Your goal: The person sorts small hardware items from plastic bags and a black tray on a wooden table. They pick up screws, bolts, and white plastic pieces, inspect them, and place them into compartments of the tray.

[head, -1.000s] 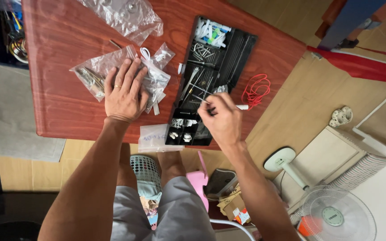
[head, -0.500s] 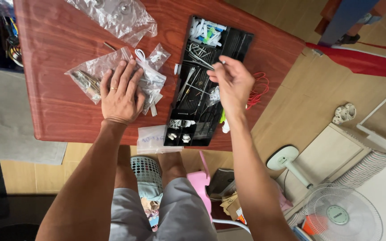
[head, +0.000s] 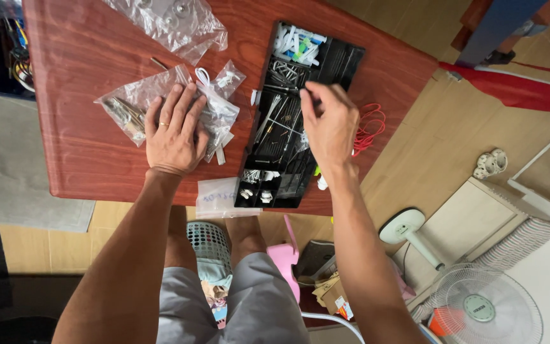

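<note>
My left hand (head: 173, 134) lies flat, fingers spread, on a clear plastic bag (head: 125, 102) of metal hardware on the red-brown wooden table (head: 77, 146). My right hand (head: 331, 124) hovers over a long black compartment tray (head: 350, 60) of screws, nails and white plastic plugs. Its fingertips are drawn together at a compartment of long screws in the tray's upper half. Whether anything is pinched between them is hidden. A small bag of white parts (head: 229, 76) lies between the hands.
A large clear bag (head: 173, 22) lies at the table's far side. A red wire coil (head: 367, 124) sits right of the tray, and a small flat bag (head: 218, 197) hangs over the near edge. Below are a mesh basket (head: 206, 239), a pink object (head: 282, 255) and a white fan (head: 485, 306).
My right hand went from the tray's near end up to its middle, lifting a thin metal piece, and has now lowered its fingertips into the screw compartments. The left hand stayed on the bag.
</note>
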